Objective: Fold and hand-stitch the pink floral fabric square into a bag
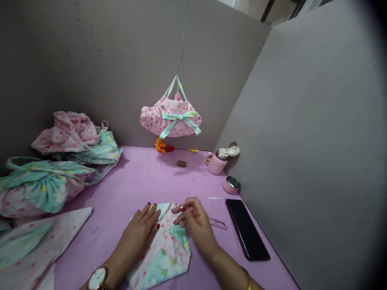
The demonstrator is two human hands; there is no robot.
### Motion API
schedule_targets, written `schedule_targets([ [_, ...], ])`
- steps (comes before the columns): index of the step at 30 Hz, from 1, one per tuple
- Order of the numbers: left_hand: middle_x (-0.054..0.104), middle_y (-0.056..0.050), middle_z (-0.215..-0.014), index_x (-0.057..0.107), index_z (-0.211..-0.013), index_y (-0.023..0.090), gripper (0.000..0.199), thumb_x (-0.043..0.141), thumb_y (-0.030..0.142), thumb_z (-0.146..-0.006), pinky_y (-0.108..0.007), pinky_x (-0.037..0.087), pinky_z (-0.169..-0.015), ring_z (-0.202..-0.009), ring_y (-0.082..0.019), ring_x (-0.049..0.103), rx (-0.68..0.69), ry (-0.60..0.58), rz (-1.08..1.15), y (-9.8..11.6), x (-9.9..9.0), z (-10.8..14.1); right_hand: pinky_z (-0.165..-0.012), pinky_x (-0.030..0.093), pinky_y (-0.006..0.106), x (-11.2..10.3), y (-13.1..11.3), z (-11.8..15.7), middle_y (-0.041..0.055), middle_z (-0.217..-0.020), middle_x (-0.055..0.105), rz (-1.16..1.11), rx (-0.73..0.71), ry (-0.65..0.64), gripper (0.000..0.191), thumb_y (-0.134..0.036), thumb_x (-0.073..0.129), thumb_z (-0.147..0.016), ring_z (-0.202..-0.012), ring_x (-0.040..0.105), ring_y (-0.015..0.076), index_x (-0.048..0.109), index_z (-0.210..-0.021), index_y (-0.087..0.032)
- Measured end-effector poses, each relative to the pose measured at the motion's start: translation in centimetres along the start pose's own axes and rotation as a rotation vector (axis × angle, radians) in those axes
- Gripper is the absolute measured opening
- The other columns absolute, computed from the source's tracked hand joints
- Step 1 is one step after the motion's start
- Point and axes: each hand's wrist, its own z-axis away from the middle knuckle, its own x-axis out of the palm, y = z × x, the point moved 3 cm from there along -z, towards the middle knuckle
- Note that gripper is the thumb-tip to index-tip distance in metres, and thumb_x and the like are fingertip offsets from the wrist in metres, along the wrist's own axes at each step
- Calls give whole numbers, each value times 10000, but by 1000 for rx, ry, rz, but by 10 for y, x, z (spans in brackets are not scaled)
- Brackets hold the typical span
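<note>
On the purple tabletop lies a piece of pink dotted and mint floral fabric (166, 245). My left hand (142, 225) rests flat on its left side, fingers spread. Over its upper right edge is my right hand (189, 217), thumb and fingers bent close together; whatever they may hold is too small and blurred to make out. A thin loop or strip (165, 211) shows on the fabric between the hands. Just right of my right hand lies a pink-handled tool (218, 223), partly hidden by that hand.
Sewn fabric bags (45, 185) and cloth are piled at left. A pink bag (172, 117) hangs at the back. A thread spool (182, 163), pink flask (217, 162), metal-lined cup (231, 185) and black phone (248, 229) stand or lie further right. Grey panels enclose the table.
</note>
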Motion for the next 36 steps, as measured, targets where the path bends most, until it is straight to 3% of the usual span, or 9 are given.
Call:
schedule_targets([
  [4, 556, -136, -1246, 514, -1182, 183, 339, 419, 230, -860, -489, 432, -904, -1185, -290, 456, 22, -57, -38, 1, 0, 1, -439, 354, 177, -24, -13, -8, -55, -594, 535, -385, 166, 120, 206, -360, 529, -824, -455, 520, 87, 381, -827, -217],
  [10, 615, -101, -1168, 556, -1112, 201, 286, 409, 229, -869, -493, 428, -907, -1133, -274, 508, 1, 45, 126, 16, -17, -4, -423, 288, 163, -33, -44, -11, -90, -540, 428, -486, 115, 146, 177, -313, 558, -805, -407, 405, 55, 409, -815, -218],
  [15, 641, -79, -1095, 541, -1105, 209, 273, 393, 266, -882, -412, 463, -864, -1013, -219, 571, -91, 16, 352, 38, -32, -1, -424, 289, 183, -38, -70, -4, -83, -544, 404, -441, 52, 126, 115, -297, 509, -840, -413, 377, 67, 417, -832, -228],
  [18, 663, -55, -1023, 580, -1026, 224, 247, 405, 297, -868, -373, 488, -791, -928, -219, 600, -205, -24, 454, 42, -39, 15, -435, 310, 197, -39, -66, 8, -71, -564, 384, -244, 40, 105, 96, -301, 459, -870, -444, 378, 80, 431, -822, -223],
  [21, 681, -17, -881, 596, -997, 253, 247, 420, 354, -855, -317, 500, -659, -748, -198, 621, -335, -132, 592, 41, -38, 41, -477, 340, 216, -36, -44, 29, -54, -605, 407, 149, 23, 40, 71, -271, 503, -845, -507, 413, 100, 456, -845, -217],
  [25, 636, 23, -673, 623, -885, 246, 224, 461, 389, -826, -265, 462, -578, -620, -164, 576, -466, -262, 878, 44, -27, 69, -601, 382, 260, -18, -12, 72, 14, -751, 544, 732, -212, -349, 77, -202, 505, -835, -671, 505, 149, 508, -911, -186],
  [28, 615, 34, -613, 621, -771, 202, 208, 520, 381, -801, -206, 412, -499, -517, -110, 538, -645, -366, 1159, 51, -14, 78, -559, 358, 274, -9, 4, 98, 36, -739, 560, 1029, -412, -550, 117, -132, 415, -869, -649, 499, 164, 523, -838, -166],
  [33, 650, 21, -558, 634, -765, 161, 279, 635, 436, -717, -139, 316, -379, -409, -64, 534, -942, -464, 1519, 66, 9, 87, -523, 324, 297, -6, 13, 106, 39, -721, 549, 1187, -520, -508, 167, -85, 399, -866, -625, 485, 181, 522, -961, -146],
  [36, 691, -21, -572, 661, -775, 134, 282, 660, 409, -714, -127, 346, -390, -440, -73, 592, -995, -540, 1657, 77, 15, 90, -510, 302, 297, -6, 17, 103, 31, -670, 534, 1154, -512, -413, 178, -85, 384, -867, -591, 470, 175, 540, -844, -166],
])
